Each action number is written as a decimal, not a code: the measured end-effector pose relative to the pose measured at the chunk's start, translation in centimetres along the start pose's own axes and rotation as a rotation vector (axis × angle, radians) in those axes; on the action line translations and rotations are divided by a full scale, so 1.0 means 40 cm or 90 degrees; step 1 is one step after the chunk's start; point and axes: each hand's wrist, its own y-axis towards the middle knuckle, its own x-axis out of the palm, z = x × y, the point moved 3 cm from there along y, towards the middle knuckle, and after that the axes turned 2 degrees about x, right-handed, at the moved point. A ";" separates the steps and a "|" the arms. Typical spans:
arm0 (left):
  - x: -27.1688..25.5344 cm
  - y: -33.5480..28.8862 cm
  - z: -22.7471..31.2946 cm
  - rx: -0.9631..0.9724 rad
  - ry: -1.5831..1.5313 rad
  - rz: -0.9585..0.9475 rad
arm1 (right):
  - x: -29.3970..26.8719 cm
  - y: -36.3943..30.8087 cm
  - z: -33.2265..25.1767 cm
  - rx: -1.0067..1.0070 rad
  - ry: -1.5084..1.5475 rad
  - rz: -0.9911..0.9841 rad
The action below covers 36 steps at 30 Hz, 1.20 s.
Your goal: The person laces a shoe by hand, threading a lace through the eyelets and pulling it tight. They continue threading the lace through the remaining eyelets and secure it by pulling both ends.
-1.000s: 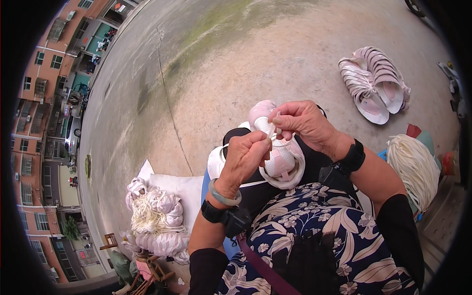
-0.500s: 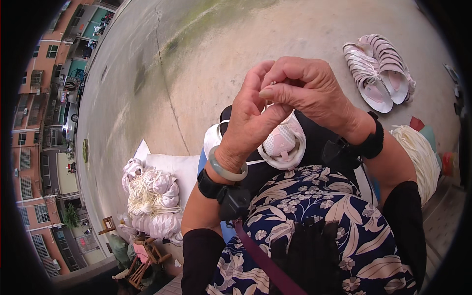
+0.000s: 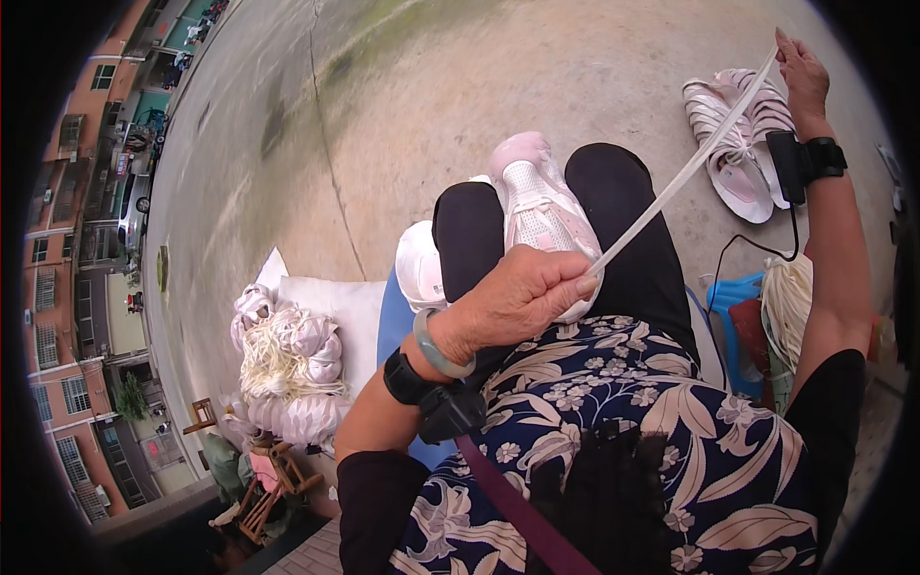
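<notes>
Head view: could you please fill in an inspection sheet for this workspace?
Surface: grey-brown concrete ground, cracked.
Job's things: pink-and-white mesh shoe between black-clad knees; flat white lace, straight.
Clutter: pale pink-and-white footwear with cream laces, left; striped pink-and-white footwear, upper right.
Left hand: fingers pinching the lace near the shoe.
Right hand: at upper right, fingers pinching it too.
Cables: thin black cable, right side.
Surroundings: orange building, far left.
</notes>
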 end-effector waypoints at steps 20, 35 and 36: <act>0.101 0.060 -0.032 0.130 0.129 -0.067 | 0.478 -0.637 -0.210 -0.426 -0.061 -0.786; 0.103 0.050 -0.052 0.141 0.107 -0.039 | 0.431 -0.670 -0.172 -0.511 -0.324 -0.819; 0.103 0.048 -0.058 0.137 0.100 -0.037 | 0.433 -0.670 -0.168 -0.516 -0.336 -0.828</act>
